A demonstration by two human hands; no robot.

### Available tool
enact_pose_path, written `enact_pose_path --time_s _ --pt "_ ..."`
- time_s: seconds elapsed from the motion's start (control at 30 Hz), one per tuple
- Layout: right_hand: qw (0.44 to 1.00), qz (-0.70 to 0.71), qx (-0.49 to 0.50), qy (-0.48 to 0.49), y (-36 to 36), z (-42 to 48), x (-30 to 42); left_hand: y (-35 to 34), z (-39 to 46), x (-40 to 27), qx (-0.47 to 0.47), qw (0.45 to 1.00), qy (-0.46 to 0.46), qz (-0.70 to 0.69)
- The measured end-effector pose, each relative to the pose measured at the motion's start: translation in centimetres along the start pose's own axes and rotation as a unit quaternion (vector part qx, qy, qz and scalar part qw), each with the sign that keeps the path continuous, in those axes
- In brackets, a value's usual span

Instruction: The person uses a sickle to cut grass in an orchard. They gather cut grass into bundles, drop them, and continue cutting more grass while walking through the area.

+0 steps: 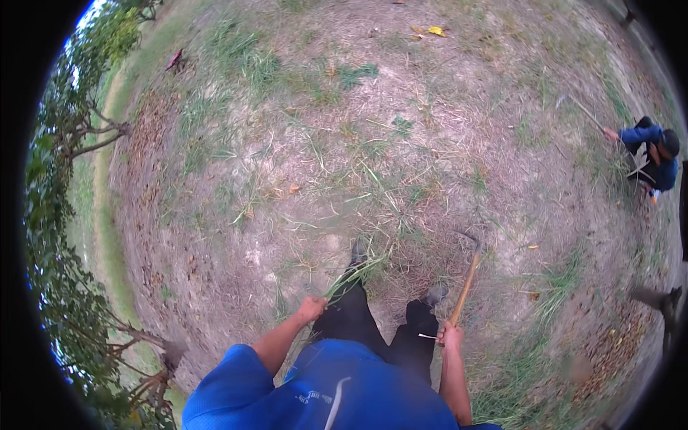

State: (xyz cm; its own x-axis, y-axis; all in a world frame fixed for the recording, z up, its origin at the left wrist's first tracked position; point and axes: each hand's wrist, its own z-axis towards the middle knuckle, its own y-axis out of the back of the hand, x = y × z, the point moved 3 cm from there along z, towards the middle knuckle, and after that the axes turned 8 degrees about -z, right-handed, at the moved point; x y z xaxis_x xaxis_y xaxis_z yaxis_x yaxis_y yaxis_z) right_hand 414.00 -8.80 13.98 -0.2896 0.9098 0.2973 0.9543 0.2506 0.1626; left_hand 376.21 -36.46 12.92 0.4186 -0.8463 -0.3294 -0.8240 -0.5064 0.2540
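My left hand is closed around a bunch of long green grass, whose blades reach up and right across my left leg and shoe. My right hand grips the lower end of the wooden handle of a sickle. The sickle's dark curved blade points left, at or just above the dry grass beyond my right shoe. A short white strip sticks out leftward beside my right hand.
Another person crouches at the far right with a long-handled tool. Trees line the left side, and a trunk stands at the right edge. Cut grass lies to the right, yellow leaves farther ahead.
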Motion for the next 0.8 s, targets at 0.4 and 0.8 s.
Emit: enact_pose_path --time_s 0.4,0.8 --pt "0.979 -0.201 0.015 -0.013 -1.0 -0.1 3.7 -1.5 -9.8 16.0 -0.096 0.958 0.133 -0.235" --pt "0.931 -0.357 0.029 0.069 -17.4 -6.7 9.6 5.4 -5.9 16.8 -0.09 0.932 0.097 -0.337"
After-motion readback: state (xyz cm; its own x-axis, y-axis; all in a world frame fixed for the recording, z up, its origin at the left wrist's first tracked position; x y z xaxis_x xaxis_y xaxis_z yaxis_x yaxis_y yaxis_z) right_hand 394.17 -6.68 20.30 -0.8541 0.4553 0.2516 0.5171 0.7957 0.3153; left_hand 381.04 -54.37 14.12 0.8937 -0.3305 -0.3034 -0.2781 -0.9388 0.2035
